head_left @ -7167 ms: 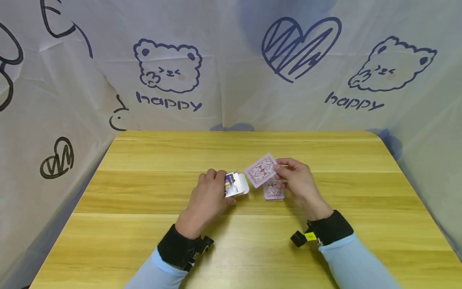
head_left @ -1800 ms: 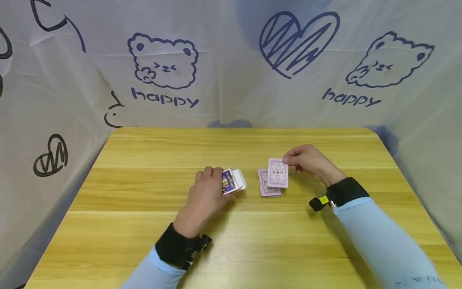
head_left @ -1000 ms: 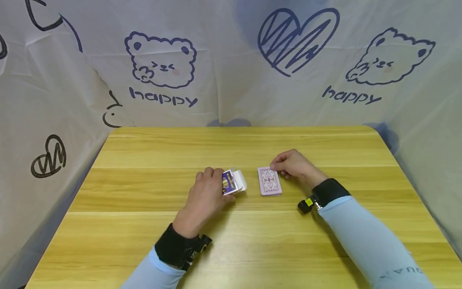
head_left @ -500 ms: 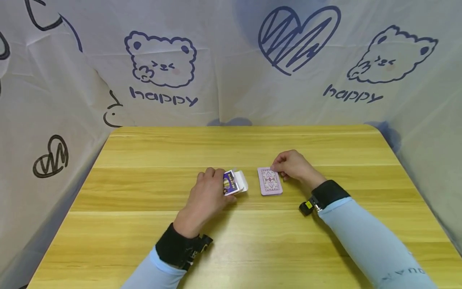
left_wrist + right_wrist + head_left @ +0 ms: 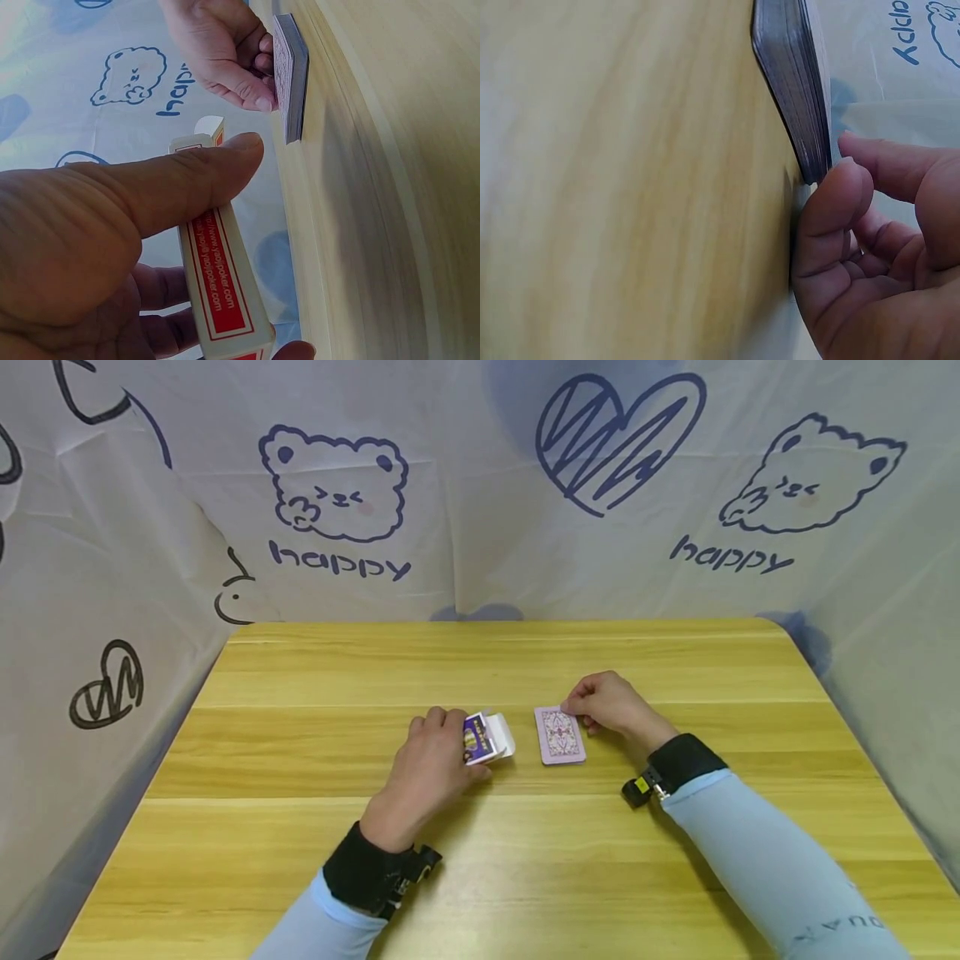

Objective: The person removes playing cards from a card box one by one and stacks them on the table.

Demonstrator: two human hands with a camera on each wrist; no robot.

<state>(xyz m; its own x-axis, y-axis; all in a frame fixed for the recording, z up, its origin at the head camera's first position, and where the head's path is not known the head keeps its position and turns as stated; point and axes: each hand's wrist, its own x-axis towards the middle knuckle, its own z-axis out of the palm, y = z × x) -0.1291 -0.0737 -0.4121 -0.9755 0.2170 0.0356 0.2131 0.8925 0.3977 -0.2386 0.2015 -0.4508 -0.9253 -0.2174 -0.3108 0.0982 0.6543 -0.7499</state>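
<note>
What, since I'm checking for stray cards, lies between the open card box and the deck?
In the head view, only bare tabletop shows between the playing-card box and the deck.

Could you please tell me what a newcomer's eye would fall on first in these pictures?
Probably the large heart drawn on the cloth behind the table. Next, around the table's middle, the left hand grips an open box, and the right hand is at the far right corner of the pink deck.

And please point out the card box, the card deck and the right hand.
Card box (image 5: pixel 223 281): left wrist view, red printed side.
Card deck (image 5: pixel 561 739): head view, top card's back.
Right hand (image 5: pixel 617 707): head view, middle of hand.
</note>
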